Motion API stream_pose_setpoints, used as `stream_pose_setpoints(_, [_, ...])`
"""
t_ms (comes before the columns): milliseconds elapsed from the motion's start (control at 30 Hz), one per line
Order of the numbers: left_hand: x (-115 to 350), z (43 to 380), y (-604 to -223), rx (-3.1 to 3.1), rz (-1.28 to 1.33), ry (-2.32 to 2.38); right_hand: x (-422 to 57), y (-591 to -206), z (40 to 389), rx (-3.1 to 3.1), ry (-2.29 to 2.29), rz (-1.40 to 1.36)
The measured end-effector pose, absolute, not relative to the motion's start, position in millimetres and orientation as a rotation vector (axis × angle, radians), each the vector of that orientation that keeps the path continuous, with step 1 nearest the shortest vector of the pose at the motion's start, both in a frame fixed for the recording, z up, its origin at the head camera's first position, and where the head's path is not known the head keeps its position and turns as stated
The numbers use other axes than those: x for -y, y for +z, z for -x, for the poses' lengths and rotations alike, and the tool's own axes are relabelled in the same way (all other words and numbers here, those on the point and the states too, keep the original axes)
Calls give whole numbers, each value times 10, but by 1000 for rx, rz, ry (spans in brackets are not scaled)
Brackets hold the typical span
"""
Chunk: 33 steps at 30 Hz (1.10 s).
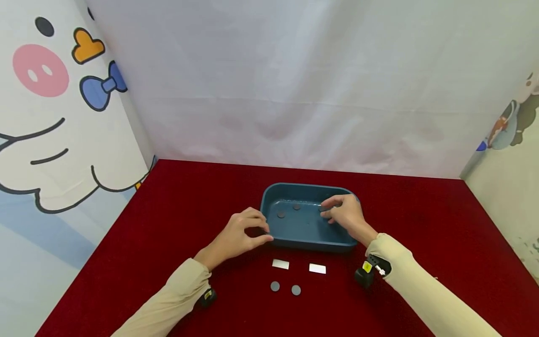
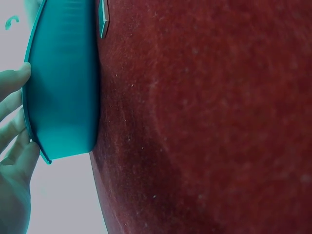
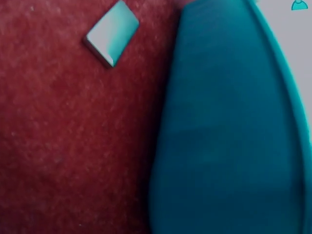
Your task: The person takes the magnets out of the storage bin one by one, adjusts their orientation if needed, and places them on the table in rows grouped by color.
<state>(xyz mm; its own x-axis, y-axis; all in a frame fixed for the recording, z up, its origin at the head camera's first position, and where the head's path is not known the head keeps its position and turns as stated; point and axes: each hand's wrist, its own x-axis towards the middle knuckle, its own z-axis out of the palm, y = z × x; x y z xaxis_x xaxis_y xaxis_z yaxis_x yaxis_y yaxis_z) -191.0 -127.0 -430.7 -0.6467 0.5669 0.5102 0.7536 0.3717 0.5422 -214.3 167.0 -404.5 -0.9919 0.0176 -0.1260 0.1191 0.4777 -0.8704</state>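
The left hand held the tray by its rim, the right hand curved at a disc inside, whether pinching I could not tell, and this disc seemed light, stiff, best taken edgewise.

1. The far side is all white fabric backdrop, kinda wrinkly, with one long horizontal crease running across it.
2. Light on it is soft, with brighter vertical streaks around the middle and a faint pinkish tint down low.
3. The left side is a white printed panel with a huge cartoon character: black oval eye, orange beak, pink oval with two white spots, blue bow tie, chunky black outlines. Pale blue fills the near bottom part.
4. The right side is an off-white panel with cartoon figures cut off at the edge.
5. The tabletop is deep red and looks fuzzy up close.
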Motion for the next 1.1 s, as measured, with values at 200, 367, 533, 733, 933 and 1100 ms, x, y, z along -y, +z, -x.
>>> stream_pose_setpoints(200, [1272, 1913, -4298, 2391, 1164, -1140, -1640, -4099, 2250, -2661, -1532, -161])
stream_pose_setpoints(367, [1265, 1934, -4309, 2372, 1168, -1120, -1632, -4139, 2325, -2720, -1480, -160])
stream_pose_setpoints(533, [1254, 1938, -4313, 2365, 1176, -1121, -1632, -4206, 2384, -2813, -1367, -126])
stream_pose_setpoints(733, [1256, 1920, -4299, 2396, 1160, -1130, -1606, -4246, 2425, -2995, -1114, 54])
stream_pose_setpoints(933, [1253, 1917, -4297, 2423, 1153, -1124, -1578, -4235, 2419, -2990, -1044, 84])
stream_pose_setpoints(1100, [1247, 1928, -4291, 2421, 1155, -1124, -1569, -4203, 2428, -2979, -1030, 59])
